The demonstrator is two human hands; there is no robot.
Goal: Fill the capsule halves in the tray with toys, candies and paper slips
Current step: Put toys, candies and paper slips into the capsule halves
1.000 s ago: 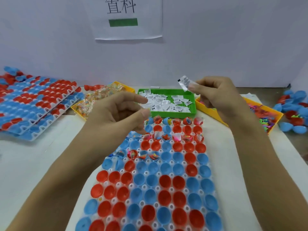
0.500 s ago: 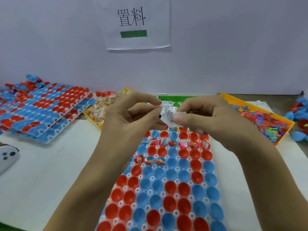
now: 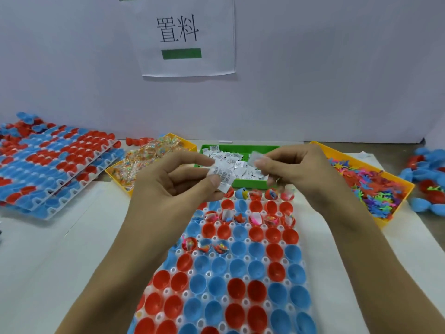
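Observation:
A white tray (image 3: 209, 273) of red and blue capsule halves lies in front of me; several far halves hold toys, candies and slips. My left hand (image 3: 178, 179) pinches a small bunch of folded paper slips (image 3: 222, 177) above the tray's far end. Just to its right, my right hand (image 3: 296, 169) pinches a single slip (image 3: 252, 159). Behind them stands the green bin (image 3: 240, 148) of slips.
A yellow bin of wrapped candies (image 3: 149, 160) sits at the back left and a yellow bin of coloured toys (image 3: 368, 186) at the back right. Stacked filled trays (image 3: 53, 162) lie far left. Loose capsule halves (image 3: 428, 174) lie far right. A paper sign (image 3: 185, 37) hangs on the wall.
My right hand brought its slip to my left hand, the two met over the tray, and now they have drawn slightly apart, each pinching paper.

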